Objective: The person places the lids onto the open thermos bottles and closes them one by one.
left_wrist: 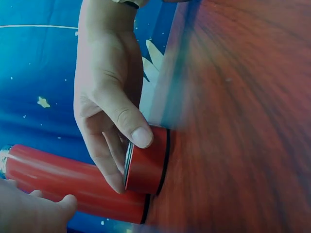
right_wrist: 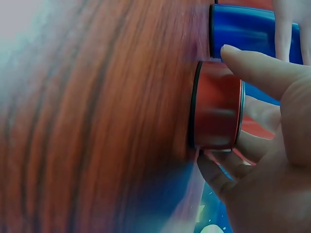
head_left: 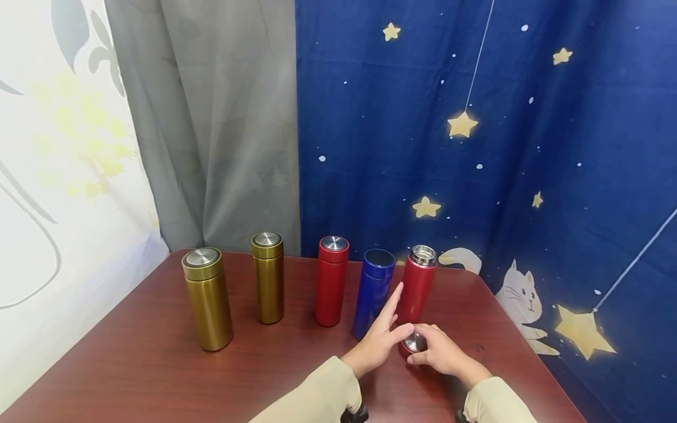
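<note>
A red thermos lid [head_left: 414,344] with a silver top stands on the table in front of an uncapped red thermos [head_left: 418,289]. My right hand [head_left: 441,352] curls round this lid, thumb on one side and fingers on the other; the right wrist view shows the lid [right_wrist: 217,107] between them. My left hand [head_left: 376,345] has straight fingers and holds nothing. It reaches in front of the blue thermos [head_left: 375,288], beside the red one, whose steel mouth is bare. In the left wrist view, the left hand's fingertips [left_wrist: 68,201] show near the red thermos [left_wrist: 73,182].
Left of the blue thermos stand a capped red thermos [head_left: 332,285] and two capped gold ones, one farther back [head_left: 269,282] and one nearer [head_left: 208,302]. They share the reddish-brown table [head_left: 285,364]. A blue star curtain [head_left: 381,164] and a grey curtain [head_left: 238,135] hang behind.
</note>
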`<state>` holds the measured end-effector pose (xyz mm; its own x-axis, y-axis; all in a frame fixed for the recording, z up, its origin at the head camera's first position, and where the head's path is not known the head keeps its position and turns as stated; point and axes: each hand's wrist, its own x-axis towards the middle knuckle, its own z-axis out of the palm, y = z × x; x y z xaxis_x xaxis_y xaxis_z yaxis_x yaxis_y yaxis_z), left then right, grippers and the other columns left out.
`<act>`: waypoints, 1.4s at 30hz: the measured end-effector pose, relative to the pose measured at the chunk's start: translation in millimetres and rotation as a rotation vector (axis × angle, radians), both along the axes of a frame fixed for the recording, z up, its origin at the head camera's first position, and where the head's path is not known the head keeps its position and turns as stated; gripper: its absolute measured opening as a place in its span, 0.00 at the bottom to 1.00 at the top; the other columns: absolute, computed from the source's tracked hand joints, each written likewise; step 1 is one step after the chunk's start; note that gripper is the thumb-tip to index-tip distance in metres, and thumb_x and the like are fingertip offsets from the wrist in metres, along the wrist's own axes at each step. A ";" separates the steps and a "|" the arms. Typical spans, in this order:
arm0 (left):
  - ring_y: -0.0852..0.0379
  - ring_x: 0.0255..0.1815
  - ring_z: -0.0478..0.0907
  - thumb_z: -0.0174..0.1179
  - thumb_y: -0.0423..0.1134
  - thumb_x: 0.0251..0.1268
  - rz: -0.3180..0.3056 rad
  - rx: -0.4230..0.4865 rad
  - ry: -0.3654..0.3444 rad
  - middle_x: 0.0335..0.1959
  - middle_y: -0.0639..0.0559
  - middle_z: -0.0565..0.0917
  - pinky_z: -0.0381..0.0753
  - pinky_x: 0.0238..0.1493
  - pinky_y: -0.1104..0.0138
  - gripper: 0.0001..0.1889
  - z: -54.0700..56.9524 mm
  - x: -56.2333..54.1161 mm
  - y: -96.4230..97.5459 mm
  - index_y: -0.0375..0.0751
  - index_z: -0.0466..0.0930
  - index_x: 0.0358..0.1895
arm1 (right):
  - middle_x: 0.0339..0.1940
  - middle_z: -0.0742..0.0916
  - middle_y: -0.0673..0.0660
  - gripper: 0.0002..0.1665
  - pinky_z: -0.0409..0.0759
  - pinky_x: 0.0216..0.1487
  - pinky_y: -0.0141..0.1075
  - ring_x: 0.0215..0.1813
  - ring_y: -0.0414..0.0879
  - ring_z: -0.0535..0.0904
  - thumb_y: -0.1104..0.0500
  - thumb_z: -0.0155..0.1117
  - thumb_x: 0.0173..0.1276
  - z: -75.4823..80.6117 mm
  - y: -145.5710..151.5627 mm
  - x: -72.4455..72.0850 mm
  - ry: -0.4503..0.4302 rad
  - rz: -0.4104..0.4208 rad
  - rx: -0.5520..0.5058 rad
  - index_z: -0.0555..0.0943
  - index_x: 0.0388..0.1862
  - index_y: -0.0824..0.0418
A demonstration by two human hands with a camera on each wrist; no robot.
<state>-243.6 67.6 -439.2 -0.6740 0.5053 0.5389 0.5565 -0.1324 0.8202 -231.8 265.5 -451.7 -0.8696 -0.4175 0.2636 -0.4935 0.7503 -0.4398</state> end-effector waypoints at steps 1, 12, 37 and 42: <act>0.50 0.77 0.45 0.50 0.53 0.72 0.012 0.001 0.006 0.79 0.53 0.46 0.57 0.69 0.45 0.40 0.9 -1.2 2.2 0.50 0.39 0.79 | 0.48 0.84 0.57 0.34 0.75 0.48 0.49 0.48 0.53 0.74 0.55 0.79 0.48 -0.4 0.4 0.2 -0.004 -0.005 0.003 0.80 0.55 0.63; 0.54 0.78 0.43 0.54 0.57 0.66 0.135 -0.031 -0.058 0.79 0.58 0.45 0.49 0.72 0.44 0.45 5.2 -11.4 21.4 0.59 0.37 0.79 | 0.46 0.82 0.58 0.39 0.74 0.46 0.48 0.46 0.52 0.72 0.56 0.81 0.45 -0.2 1.7 6.9 -0.009 -0.009 -0.005 0.77 0.58 0.62; 0.49 0.78 0.41 0.72 0.56 0.49 0.292 -0.097 -0.188 0.79 0.52 0.44 0.52 0.71 0.44 0.61 0.0 -28.3 47.2 0.64 0.33 0.78 | 0.48 0.82 0.53 0.40 0.78 0.47 0.39 0.47 0.48 0.78 0.55 0.81 0.44 2.0 24.3 17.0 -0.129 0.017 -0.061 0.72 0.56 0.59; 0.49 0.78 0.42 0.72 0.56 0.49 0.322 -0.104 -0.193 0.79 0.48 0.44 0.51 0.72 0.46 0.61 -5.2 -35.3 47.3 0.57 0.34 0.79 | 0.46 0.81 0.53 0.41 0.78 0.46 0.38 0.46 0.48 0.78 0.57 0.81 0.43 1.5 24.5 16.0 -0.113 0.013 -0.083 0.70 0.55 0.59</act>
